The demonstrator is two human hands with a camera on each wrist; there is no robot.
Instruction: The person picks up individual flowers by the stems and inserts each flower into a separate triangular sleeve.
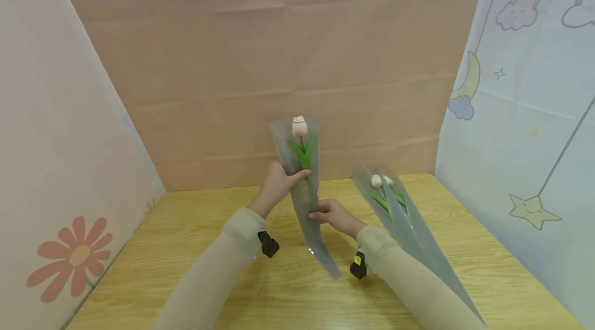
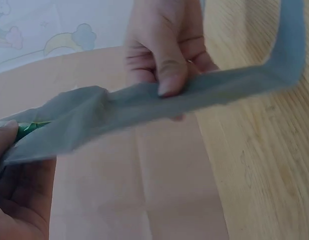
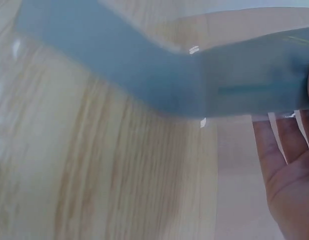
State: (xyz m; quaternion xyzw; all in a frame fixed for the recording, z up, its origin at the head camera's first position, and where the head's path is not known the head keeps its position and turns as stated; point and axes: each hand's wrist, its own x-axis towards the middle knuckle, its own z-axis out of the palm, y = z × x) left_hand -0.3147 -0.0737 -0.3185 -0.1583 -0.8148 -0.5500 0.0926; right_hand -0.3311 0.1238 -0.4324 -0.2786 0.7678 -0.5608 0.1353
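A pale pink-white tulip point(image 1: 299, 127) with green leaves stands upright inside a translucent grey flower sleeve point(image 1: 301, 201), raised over the table. My left hand point(image 1: 276, 185) grips the sleeve just below the leaves, thumb across its front. Lower down, my right hand point(image 1: 338, 217) pinches the narrow part between thumb and fingers. Below that pinch the sleeve's tail bends off to the right. In the right wrist view, the tulip's stem shows faintly through the plastic, and the right hand's fingers point(image 3: 269, 145) pass behind it.
Two more white tulips point(image 1: 376, 181) in grey sleeves point(image 1: 429, 247) lie on the right of the wooden table point(image 1: 195, 247), partly under the right forearm. A pinkish-brown backdrop point(image 1: 223, 61) rises behind. Printed cloth walls point(image 1: 516, 128) flank both sides.
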